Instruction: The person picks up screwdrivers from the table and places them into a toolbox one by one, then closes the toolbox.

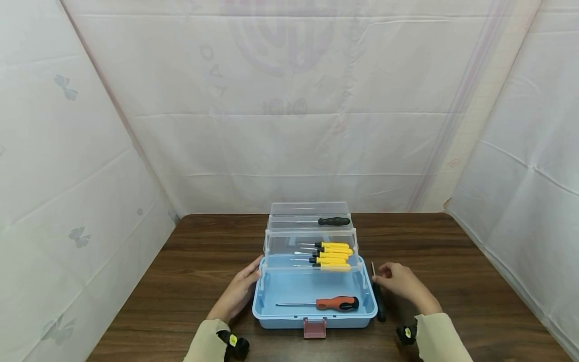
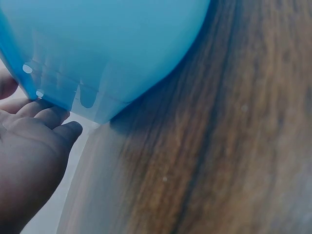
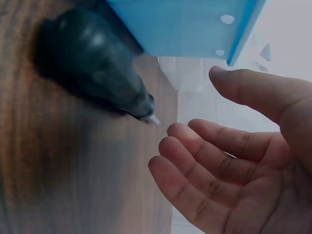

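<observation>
hovering empty, fingers slack and parted, the right hand (image 1: 401, 282) should pinch the black screwdriver (image 1: 379, 301) mid-handle; the left hand (image 1: 238, 292), straight-fingered against the box (image 1: 289, 287), can steady it.

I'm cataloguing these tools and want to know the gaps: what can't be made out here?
Head view: the orange-and-black-handled metal screwdriver has a tip too small to identify.
Right wrist view: the black-handled screwdriver beside the light-blue plastic box is blurred, so any handle markings are unreadable.
Left wrist view: the person's bare left hand is partly cut off by the left edge.
</observation>
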Demonstrator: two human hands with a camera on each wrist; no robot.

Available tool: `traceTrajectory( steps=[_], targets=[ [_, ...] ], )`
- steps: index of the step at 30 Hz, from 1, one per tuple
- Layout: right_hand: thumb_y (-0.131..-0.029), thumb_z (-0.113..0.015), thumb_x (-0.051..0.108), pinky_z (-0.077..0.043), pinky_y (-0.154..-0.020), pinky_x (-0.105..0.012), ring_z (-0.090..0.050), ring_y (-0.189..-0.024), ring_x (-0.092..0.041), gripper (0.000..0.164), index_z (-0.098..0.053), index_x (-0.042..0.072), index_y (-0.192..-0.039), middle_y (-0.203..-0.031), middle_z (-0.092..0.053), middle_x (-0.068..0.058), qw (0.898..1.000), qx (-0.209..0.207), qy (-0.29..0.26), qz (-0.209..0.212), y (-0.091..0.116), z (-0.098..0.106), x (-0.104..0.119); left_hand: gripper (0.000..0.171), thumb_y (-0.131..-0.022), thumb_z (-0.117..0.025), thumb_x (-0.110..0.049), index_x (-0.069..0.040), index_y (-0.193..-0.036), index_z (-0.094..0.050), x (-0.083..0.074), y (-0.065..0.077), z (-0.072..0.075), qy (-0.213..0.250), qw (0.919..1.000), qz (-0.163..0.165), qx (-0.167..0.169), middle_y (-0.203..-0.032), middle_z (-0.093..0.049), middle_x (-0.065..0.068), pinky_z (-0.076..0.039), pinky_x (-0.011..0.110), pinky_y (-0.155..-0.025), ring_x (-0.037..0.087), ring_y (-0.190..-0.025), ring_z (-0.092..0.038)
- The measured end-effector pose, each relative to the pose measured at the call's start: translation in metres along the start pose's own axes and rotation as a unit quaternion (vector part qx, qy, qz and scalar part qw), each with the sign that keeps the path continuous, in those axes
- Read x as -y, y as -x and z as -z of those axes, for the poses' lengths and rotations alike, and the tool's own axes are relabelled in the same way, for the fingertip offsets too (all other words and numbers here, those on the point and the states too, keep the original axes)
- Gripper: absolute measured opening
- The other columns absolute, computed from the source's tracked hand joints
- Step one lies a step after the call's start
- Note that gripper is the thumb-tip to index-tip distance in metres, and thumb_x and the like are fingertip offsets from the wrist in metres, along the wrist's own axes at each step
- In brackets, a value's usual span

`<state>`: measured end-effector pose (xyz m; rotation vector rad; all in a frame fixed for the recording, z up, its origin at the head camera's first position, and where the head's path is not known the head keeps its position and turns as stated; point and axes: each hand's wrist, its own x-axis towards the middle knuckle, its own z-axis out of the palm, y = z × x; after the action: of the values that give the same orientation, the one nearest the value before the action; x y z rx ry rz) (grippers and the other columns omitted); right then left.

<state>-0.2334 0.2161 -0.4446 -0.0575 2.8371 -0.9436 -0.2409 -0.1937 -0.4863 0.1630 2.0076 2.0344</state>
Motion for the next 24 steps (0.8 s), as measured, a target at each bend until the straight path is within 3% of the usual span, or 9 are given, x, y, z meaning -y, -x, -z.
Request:
traceTrajectory(
  steps=[10, 24],
  targets=[
    [-0.088, -0.066, 0.024, -0.049, -0.058, -0.03, -0.055, -0.065, -0.015, 0.048, -0.056, -0.012, -0.119, -0.076, -0.059, -0.006, 0.999, 0.035, -0.01, -0.03, 0.007, -0.009, -0.002, 0.061, -0.1, -0.048, -0.027, -0.006, -0.152, -0.023, 0.0, 0.0, 0.0, -0.002, 1.0, -0.003, -0.001, -0.16, -0.016, 0.015, -0.011, 0.053, -0.118, 0.033, -0.149, -0.01],
    [-0.083, -0.07, 0.015, -0.058, -0.063, -0.035, -0.061, -0.072, -0.017, 0.045, -0.056, -0.014, -0.115, -0.089, -0.062, -0.013, 0.995, 0.065, -0.026, -0.066, 0.008, -0.015, -0.005, 0.059, -0.1, -0.047, -0.025, -0.007, -0.152, -0.025, 0.0, 0.0, 0.0, 0.0, 1.0, 0.0, -0.004, -0.16, -0.017, 0.015, -0.012, 0.053, -0.118, 0.033, -0.149, -0.01]
  ],
)
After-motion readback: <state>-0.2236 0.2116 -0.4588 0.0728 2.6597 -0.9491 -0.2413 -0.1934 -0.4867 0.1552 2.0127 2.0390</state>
